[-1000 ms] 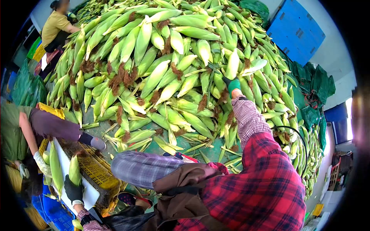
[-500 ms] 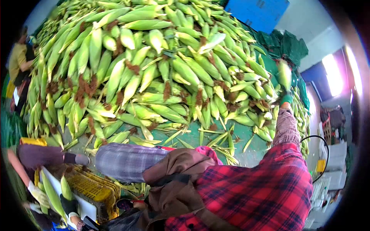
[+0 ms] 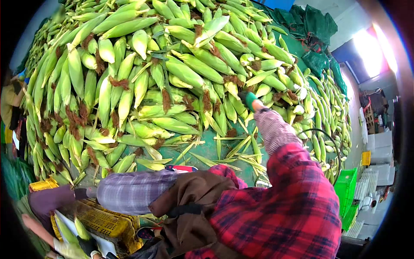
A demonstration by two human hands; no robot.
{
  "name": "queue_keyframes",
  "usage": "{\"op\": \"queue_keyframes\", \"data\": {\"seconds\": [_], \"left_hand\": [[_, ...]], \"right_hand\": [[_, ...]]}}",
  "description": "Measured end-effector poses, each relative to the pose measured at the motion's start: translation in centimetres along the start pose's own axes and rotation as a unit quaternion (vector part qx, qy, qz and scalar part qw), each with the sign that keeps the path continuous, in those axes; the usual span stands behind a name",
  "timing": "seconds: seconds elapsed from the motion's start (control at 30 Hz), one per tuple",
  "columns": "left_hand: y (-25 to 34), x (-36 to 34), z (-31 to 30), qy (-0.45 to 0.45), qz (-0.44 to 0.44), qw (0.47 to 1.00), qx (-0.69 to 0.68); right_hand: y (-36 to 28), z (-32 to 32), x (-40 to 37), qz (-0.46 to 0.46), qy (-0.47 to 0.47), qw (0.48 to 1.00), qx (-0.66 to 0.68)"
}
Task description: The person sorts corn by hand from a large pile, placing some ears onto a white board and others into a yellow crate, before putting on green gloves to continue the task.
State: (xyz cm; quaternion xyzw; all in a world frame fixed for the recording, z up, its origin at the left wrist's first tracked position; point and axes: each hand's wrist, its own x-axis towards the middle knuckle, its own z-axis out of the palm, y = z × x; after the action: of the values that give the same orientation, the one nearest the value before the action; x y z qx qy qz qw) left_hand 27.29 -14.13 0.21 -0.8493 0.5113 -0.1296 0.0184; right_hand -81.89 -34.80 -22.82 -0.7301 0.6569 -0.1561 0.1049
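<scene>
A large pile of green corn ears in husks (image 3: pixel 185 73) spreads ahead of me. My right hand (image 3: pixel 248 99), in a green and dark glove, reaches to the pile beside brown silk and a pale ear (image 3: pixel 232 89); its fingers are too small and dark to make out. At the bottom left, my left hand (image 3: pixel 88 246), in a dark glove, is closed around the lower end of a corn ear (image 3: pixel 82 228). Beside it, another person's pale-gloved hand (image 3: pixel 69 249) is at a second ear (image 3: pixel 64 228).
Yellow crates (image 3: pixel 97 218) stand at the lower left, near a person's legs. Another person (image 3: pixel 9 101) is at the far left edge. Loose husk leaves (image 3: pixel 241 149) lie on the green floor. Green crates (image 3: pixel 346 190) and a black cable (image 3: pixel 338 149) are at the right.
My right hand has moved left from the far right side to the pile, and the ear it held upright is no longer in it. The view has shifted, showing more at the right.
</scene>
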Motion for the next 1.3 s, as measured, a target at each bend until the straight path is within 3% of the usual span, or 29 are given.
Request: {"op": "queue_keyframes", "data": {"seconds": [0.07, 0.17, 0.27, 0.33, 0.37, 0.4, 0.47, 0.5, 0.53, 0.63, 0.67, 0.7, 0.73, 0.77, 0.8, 0.83, 0.87, 0.9, 0.93, 0.97, 1.0, 1.03, 1.07, 1.1, 1.13, 1.17, 1.2, 1.27, 1.3], "left_hand": [[0.9, 0.2, -1.0, 0.008, -0.009, 1.0, 0.024], [2.3, -0.1, -2.5, 0.028, -0.015, 0.998, 0.06], [3.8, -1.7, -4.7, 0.058, -0.021, 0.992, 0.109], [5.0, -2.2, -5.8, 0.102, -0.005, 0.986, 0.134], [5.1, -1.9, -5.6, 0.134, 0.023, 0.983, 0.128], [3.6, -1.0, -3.8, 0.192, 0.092, 0.975, 0.065], [3.5, 1.4, -1.7, 0.15, 0.12, 0.981, -0.024], [6.9, 1.8, -3.6, 0.169, 0.201, 0.964, -0.044], [9.0, 2.7, -3.8, 0.175, 0.21, 0.959, -0.074], [18.0, 3.1, -6.9, 0.05, 0.186, 0.934, -0.3], [19.2, 4.1, -5.2, 0.03, 0.164, 0.923, -0.348], [22.6, 3.8, -7.5, -0.016, 0.165, 0.943, -0.288], [29.1, 1.4, -14.3, -0.105, 0.095, 0.929, -0.341], [28.8, 2.3, -9.3, -0.048, 0.213, 0.899, -0.379], [30.6, 1.8, -9.7, -0.121, 0.231, 0.848, -0.461], [32.8, 0.9, -10.8, -0.185, 0.183, 0.852, -0.454], [34.8, 0.0, -11.0, -0.269, 0.182, 0.754, -0.571], [36.2, -0.6, -11.3, -0.343, 0.162, 0.699, -0.606], [38.0, -1.7, -14.4, -0.359, 0.131, 0.687, -0.618], [39.0, -2.1, -14.6, -0.387, 0.07, 0.611, -0.687], [39.8, -2.2, -14.5, -0.413, 0.01, 0.524, -0.744], [40.2, -1.8, -14.7, -0.415, -0.014, 0.488, -0.768], [40.3, -1.3, -14.7, -0.418, -0.04, 0.45, -0.788], [39.6, -0.4, -12.7, -0.368, -0.142, 0.368, -0.842], [38.8, 0.7, -14.4, -0.346, -0.137, 0.37, -0.851], [37.1, 2.5, -13.5, -0.307, -0.147, 0.4, -0.851], [35.5, 3.3, -14.2, -0.283, -0.185, 0.383, -0.859], [28.7, 5.8, -11.3, -0.212, -0.156, 0.464, -0.846], [23.0, 7.0, -8.4, -0.179, -0.094, 0.54, -0.817]], "right_hand": [[-3.7, 2.5, 3.9, 0.389, -0.044, 0.897, 0.206], [-2.4, 6.6, 5.9, 0.518, -0.052, 0.777, 0.354], [-8.4, 3.5, 2.3, 0.464, 0.035, 0.741, 0.484], [-11.2, 3.1, -2.0, 0.449, 0.07, 0.776, 0.438], [-12.0, 3.3, -4.9, 0.439, 0.087, 0.802, 0.396], [-13.3, 2.8, -7.7, 0.446, 0.09, 0.783, 0.424], [-17.2, 0.2, -12.4, 0.464, 0.076, 0.748, 0.469], [-20.0, -2.1, -14.3, 0.474, 0.057, 0.731, 0.487], [-22.1, -3.6, -15.6, 0.468, 0.031, 0.77, 0.433], [-26.8, -6.0, -18.1, 0.359, 0.075, 0.845, 0.389], [-27.6, -6.8, -18.3, 0.407, 0.025, 0.82, 0.403], [-27.4, -6.7, -18.5, 0.363, -0.015, 0.863, 0.351], [-27.4, -6.4, -18.4, 0.314, -0.055, 0.9, 0.298], [-29.8, -7.9, -16.5, 0.293, -0.079, 0.894, 0.331], [-31.7, -8.2, -14.4, 0.268, -0.116, 0.896, 0.335], [-33.6, -8.5, -12.3, 0.242, -0.152, 0.896, 0.339], [-37.6, -10.2, -9.8, 0.252, -0.17, 0.825, 0.475], [-40.2, -10.3, -7.7, 0.244, -0.206, 0.815, 0.484], [-42.5, -10.0, -6.1, 0.194, -0.211, 0.794, 0.536], [-43.2, -6.5, -5.2, 0.158, -0.226, 0.795, 0.54], [-46.6, -9.0, -3.3, 0.13, -0.272, 0.777, 0.552], [-49.8, -9.8, -1.9, 0.133, -0.298, 0.757, 0.567], [-51.7, -9.3, -0.8, 0.078, -0.341, 0.749, 0.563], [-52.2, -4.9, -0.6, -0.07, -0.251, 0.797, 0.545], [-53.7, -6.0, 0.6, -0.183, -0.211, 0.79, 0.546], [-53.8, -4.8, 1.5, -0.218, -0.172, 0.779, 0.562], [-52.3, -2.8, 2.6, -0.213, -0.151, 0.793, 0.551], [-47.9, 0.7, 4.7, -0.16, -0.13, 0.842, 0.499], [-45.0, 0.6, 5.8, -0.037, -0.113, 0.864, 0.489]]}}
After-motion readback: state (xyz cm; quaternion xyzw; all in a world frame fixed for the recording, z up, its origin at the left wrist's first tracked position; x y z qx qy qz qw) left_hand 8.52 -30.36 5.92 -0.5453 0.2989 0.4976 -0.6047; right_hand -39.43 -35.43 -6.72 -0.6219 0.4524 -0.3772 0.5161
